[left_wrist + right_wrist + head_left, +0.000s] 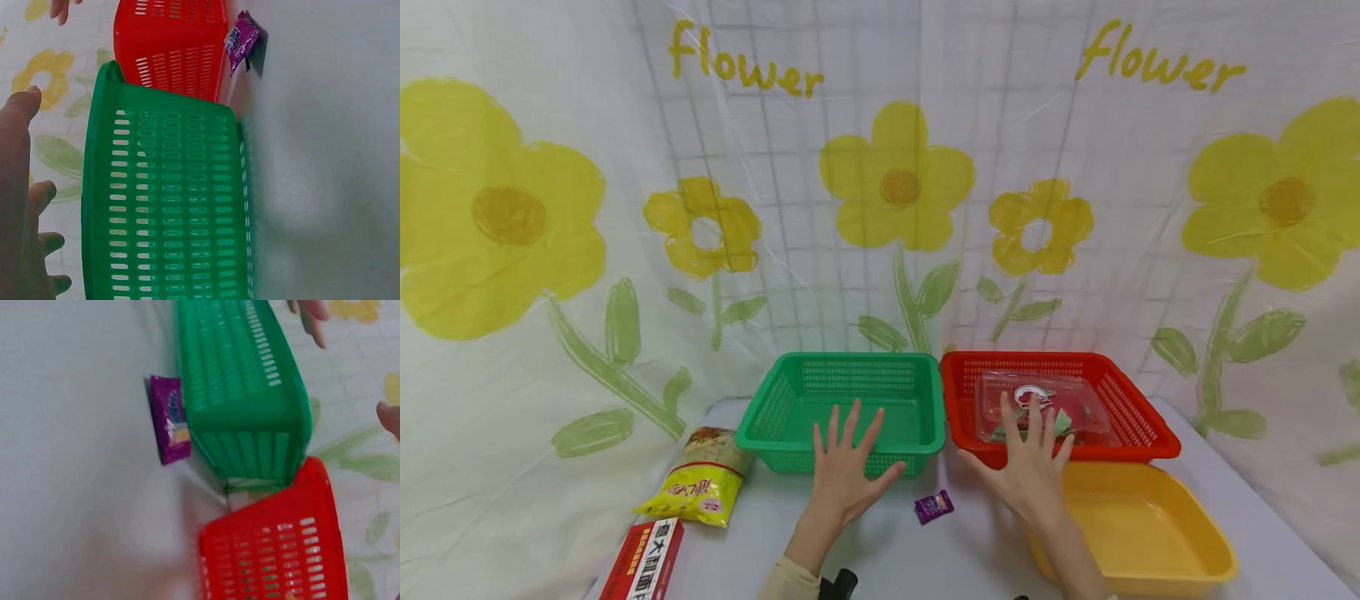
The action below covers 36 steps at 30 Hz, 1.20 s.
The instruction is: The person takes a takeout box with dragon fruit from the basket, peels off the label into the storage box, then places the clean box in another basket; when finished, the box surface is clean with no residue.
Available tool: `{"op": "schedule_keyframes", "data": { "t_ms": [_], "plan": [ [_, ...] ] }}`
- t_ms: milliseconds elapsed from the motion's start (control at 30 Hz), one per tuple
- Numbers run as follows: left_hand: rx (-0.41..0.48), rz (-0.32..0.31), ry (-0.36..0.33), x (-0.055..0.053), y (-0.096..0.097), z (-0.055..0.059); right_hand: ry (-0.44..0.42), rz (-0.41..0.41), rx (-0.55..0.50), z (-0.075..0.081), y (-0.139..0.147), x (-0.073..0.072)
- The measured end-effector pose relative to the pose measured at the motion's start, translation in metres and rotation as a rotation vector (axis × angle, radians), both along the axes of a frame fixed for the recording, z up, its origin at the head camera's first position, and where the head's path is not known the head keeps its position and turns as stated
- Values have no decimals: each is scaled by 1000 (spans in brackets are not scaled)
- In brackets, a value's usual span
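Observation:
My left hand (844, 479) is held up with fingers spread, in front of the green basket (767, 454). My right hand (1028, 471) is likewise spread, overlapping the front of the red basket (1120, 452) in the head view. Neither hand holds anything. Inside the red basket lies a clear plastic box (1078, 392) with red and green contents and a round label. On the table between the hands is a small purple wrapped snack (934, 506); the right wrist view shows the purple packet (169, 422) beside the green basket's wall.
A yellow tub (1138, 533) stands at the front right, by my right forearm. To the left lie a yellow food bag (700, 483) and a red and white box (643, 560). Behind the baskets hangs a flower-printed curtain (865, 292).

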State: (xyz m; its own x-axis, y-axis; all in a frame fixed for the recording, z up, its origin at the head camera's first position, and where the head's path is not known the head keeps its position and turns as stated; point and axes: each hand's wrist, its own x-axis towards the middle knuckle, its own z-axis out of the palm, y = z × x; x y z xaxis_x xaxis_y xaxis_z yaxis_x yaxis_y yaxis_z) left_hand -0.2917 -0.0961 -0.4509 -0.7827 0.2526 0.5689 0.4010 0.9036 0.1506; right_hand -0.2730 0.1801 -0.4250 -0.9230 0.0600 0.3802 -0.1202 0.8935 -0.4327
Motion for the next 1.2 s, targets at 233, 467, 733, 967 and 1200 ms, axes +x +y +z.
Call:
{"op": "schedule_keyframes", "data": {
  "t_ms": [233, 467, 733, 967, 1200],
  "plan": [
    [27, -17, -31, -3, 0, -2, 18, -35, 1, 19, 48, -18],
    [46, -23, -29, -7, 1, 0, -69, -51, 18, 38, 126, -37],
    [111, -77, -31, -6, 6, 4, -316, -52, -14, 33, 201, -40],
    [129, -134, -58, -18, 14, 16, -376, 0, -28, 20, 220, -38],
    [74, -153, -132, -38, 23, 26, -303, 100, -92, 5, 225, -40]
  ]
}}
